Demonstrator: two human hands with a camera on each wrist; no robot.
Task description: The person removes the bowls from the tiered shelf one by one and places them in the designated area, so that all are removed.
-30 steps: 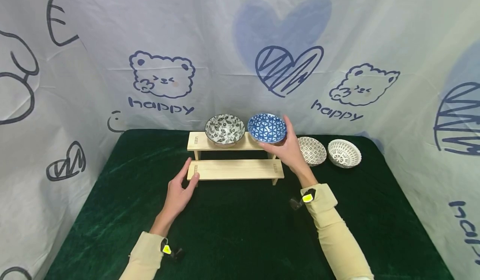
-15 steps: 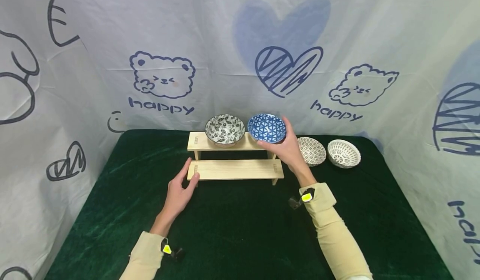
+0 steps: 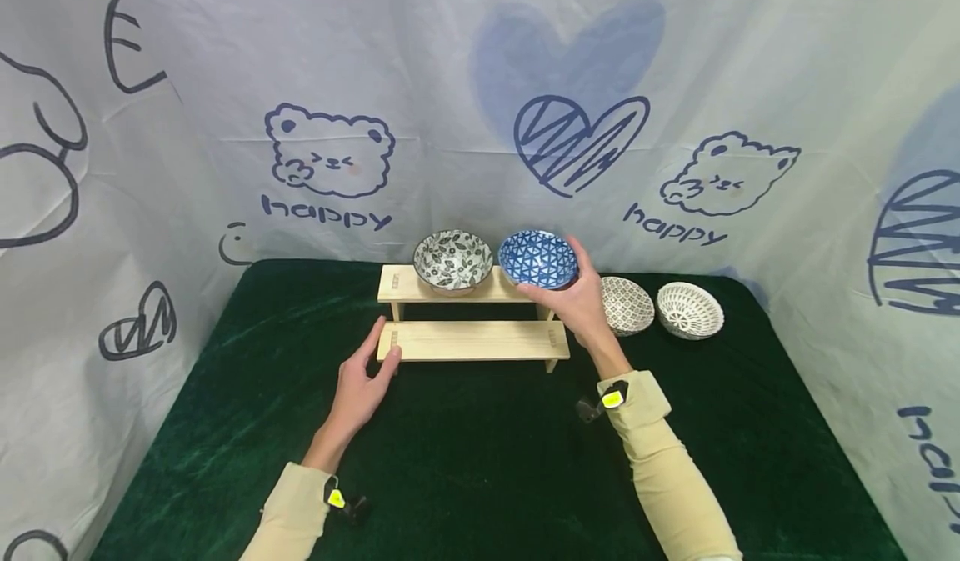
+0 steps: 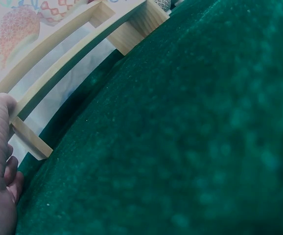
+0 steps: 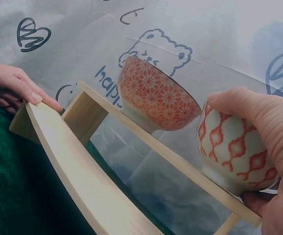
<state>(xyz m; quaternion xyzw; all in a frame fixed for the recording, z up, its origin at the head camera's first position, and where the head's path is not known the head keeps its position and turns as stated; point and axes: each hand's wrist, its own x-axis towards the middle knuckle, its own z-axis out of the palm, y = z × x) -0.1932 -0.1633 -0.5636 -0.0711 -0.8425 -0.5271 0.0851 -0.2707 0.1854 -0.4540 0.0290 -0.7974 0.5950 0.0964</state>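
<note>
A two-step wooden stand (image 3: 472, 341) is on the green cloth. My left hand (image 3: 360, 386) holds the left end of its lower step between thumb and fingers; the thumb (image 4: 3, 105) shows in the left wrist view. On the upper step, a bowl with a blue triangle pattern inside (image 3: 537, 258) sits at the right, its outside red and white in the right wrist view. My right hand (image 3: 577, 301) grips this bowl, thumb and fingers around its right side. Left of it on the same step sits a bowl with black-and-white leaves inside (image 3: 453, 259); its outside (image 5: 153, 98) is red-patterned.
Right of the stand, a beige patterned bowl (image 3: 627, 305), partly behind my right hand, and a white patterned bowl (image 3: 690, 310) rest on the green cloth (image 3: 480, 461). A white printed curtain (image 3: 450, 61) hangs close behind the table.
The whole head view has shifted slightly. Both hands keep their holds, and the bowls and stand stay in the same places relative to each other.
</note>
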